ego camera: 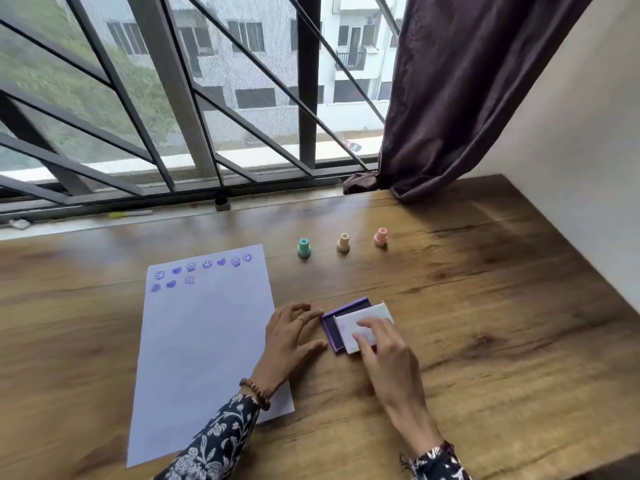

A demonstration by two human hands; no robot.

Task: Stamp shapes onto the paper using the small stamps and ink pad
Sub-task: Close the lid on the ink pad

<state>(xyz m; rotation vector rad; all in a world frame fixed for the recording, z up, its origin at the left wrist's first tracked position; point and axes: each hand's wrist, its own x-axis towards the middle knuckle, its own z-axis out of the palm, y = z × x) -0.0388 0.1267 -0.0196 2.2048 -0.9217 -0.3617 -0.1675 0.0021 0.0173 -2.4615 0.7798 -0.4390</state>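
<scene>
I see a wooden desk (485,271) set against a barred window (180,98), a dark curtain (467,91) gathered at its right and a pale wall beyond. The paper (207,341) lies left of centre, purple smileys and hearts printed along its far edge. Three small stamps stand upright in a row past it, well apart — green stamp (304,247), cream stamp (343,242), pink stamp (380,236). The ink pad (330,329) sits just beside the paper's right edge, its white lid (349,327) half over it. My left hand (291,341) rests with fingers spread, tips touching the pad's edge; my right hand (384,351) presses flat fingers on the lid.
</scene>
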